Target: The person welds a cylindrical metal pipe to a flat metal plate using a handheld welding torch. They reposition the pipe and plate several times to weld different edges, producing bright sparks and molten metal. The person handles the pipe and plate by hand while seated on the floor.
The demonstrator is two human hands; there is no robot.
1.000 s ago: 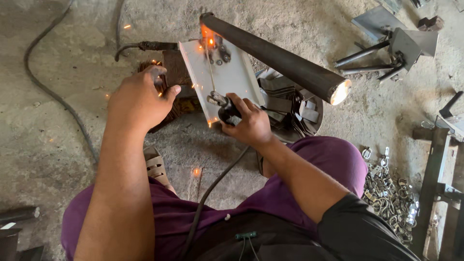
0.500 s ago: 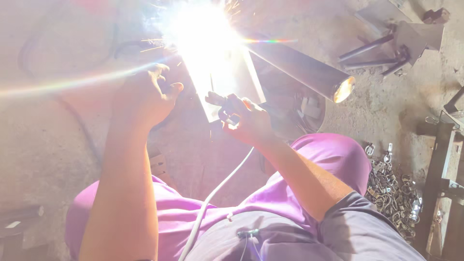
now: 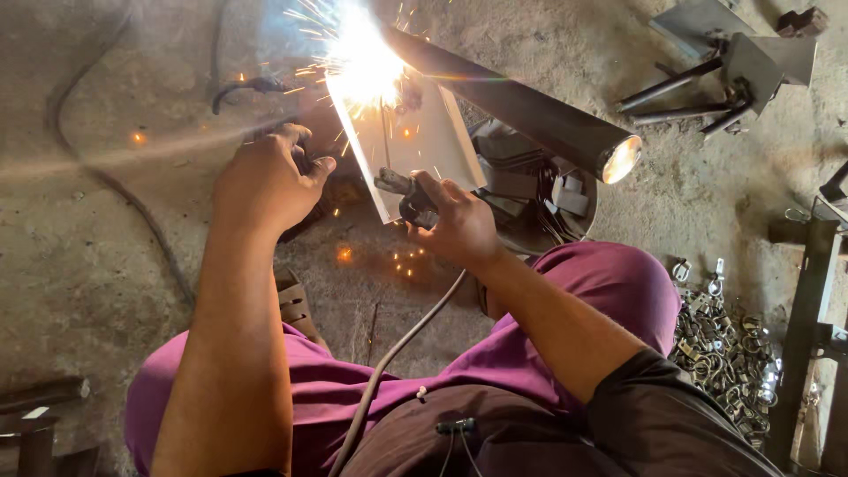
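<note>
Concrete floor (image 3: 106, 291), metal plate (image 3: 415, 150) between hands, welding holder (image 3: 402, 190) gripped

Tilted grey metal plate (image 3: 415, 141), sparking

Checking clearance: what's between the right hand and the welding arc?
Head view: only the flat metal plate; the right hand holds the electrode holder at its near edge, arc at the far end.

You are in a metal workshop: welding sparks (image 3: 362, 66), a steel pipe (image 3: 521, 106), scrap brackets (image 3: 724, 349), bare concrete floor (image 3: 88, 265).
</note>
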